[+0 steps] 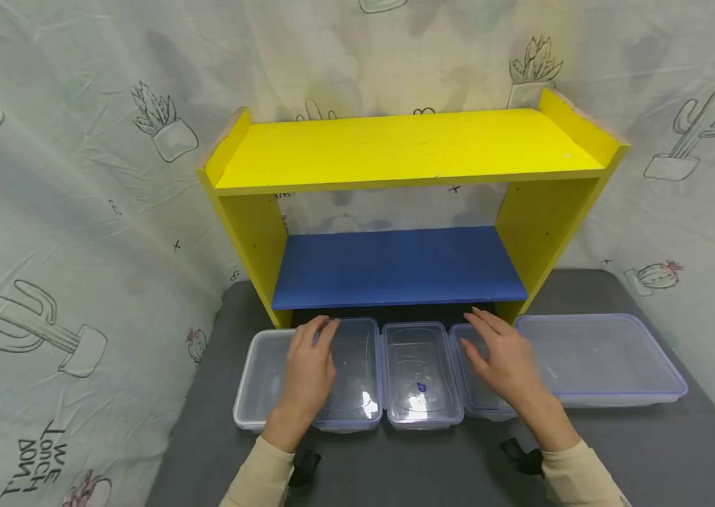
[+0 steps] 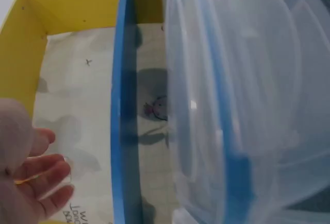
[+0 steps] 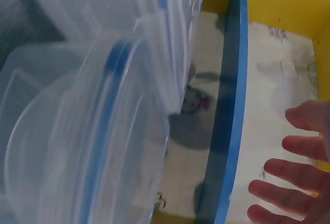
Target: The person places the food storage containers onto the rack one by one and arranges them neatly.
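Above the two leftmost lidded plastic containers, my left hand (image 1: pixel 308 373) hangs with relaxed, slightly bent fingers and holds nothing. One of these is a white-rimmed container (image 1: pixel 262 380); beside it lies a blue-rimmed container (image 1: pixel 356 373). My right hand (image 1: pixel 509 359) hovers over a partly covered container (image 1: pixel 480 391), its fingers spread and nothing in them. Between the hands lies a narrow container (image 1: pixel 419 366) with a small blue mark. A large wide container (image 1: pixel 604 355) is right of my right hand. In the wrist views, both the left hand (image 2: pixel 38 177) and right hand (image 3: pixel 294 172) look unoccupied.
Behind the containers stands a shelf unit with a yellow top board (image 1: pixel 389 148) and a blue lower board (image 1: pixel 395 267). Everything rests on a dark grey table (image 1: pixel 408 465). A cactus-printed cloth (image 1: pixel 78 232) hangs around the back and sides.
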A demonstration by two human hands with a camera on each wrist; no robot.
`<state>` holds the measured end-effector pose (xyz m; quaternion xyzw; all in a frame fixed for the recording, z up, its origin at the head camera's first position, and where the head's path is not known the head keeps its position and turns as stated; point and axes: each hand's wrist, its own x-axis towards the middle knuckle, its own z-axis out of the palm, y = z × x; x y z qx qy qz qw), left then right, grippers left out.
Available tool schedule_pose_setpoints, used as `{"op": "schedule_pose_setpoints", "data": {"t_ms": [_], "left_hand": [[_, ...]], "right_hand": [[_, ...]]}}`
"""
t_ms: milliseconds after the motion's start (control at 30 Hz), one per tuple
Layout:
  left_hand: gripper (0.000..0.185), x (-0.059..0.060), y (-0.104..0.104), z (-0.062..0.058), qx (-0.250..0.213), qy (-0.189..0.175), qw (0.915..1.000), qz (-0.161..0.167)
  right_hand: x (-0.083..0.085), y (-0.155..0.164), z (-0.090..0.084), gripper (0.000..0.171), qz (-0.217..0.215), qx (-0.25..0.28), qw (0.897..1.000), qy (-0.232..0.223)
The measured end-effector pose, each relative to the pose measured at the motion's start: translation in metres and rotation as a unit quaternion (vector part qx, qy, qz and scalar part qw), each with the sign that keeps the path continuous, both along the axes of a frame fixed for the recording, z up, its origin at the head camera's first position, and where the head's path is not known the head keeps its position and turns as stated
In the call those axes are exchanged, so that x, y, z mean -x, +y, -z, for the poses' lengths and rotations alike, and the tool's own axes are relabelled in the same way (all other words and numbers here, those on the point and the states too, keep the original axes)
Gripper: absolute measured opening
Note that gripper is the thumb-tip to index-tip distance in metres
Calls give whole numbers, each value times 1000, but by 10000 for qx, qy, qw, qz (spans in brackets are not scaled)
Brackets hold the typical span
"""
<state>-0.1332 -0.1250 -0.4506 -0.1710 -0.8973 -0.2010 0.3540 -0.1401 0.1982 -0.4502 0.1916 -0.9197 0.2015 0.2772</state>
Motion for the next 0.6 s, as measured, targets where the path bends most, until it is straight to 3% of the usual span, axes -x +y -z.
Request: {"op": "schedule_pose_setpoints", "data": {"t_ms": [167,267,333,433,533,600], "left_hand": [[33,5,-12,5,-604,562,9965,-126],[48,10,-20,6,-1047,954,9890,-428],[59,13,-25,6,-1438,970,9830,-595],[71,18,-33,2,-2265,456,9698,-786],[78,25,-42,-3,-3168,-483,9422,-976],[81,31,-48,-5,-3536,-1005,9236,-1089]], "right_hand": [[-3,24,0,41,342,223,9988,285],[-8,40,-2,36,649,451,9962,375],[-11,50,-2,32,867,642,9933,414],[-17,66,-3,29,1269,876,9870,458],[-20,81,-3,30,1683,1102,9788,396],[-22,90,-4,32,1911,1274,9729,274]]}}
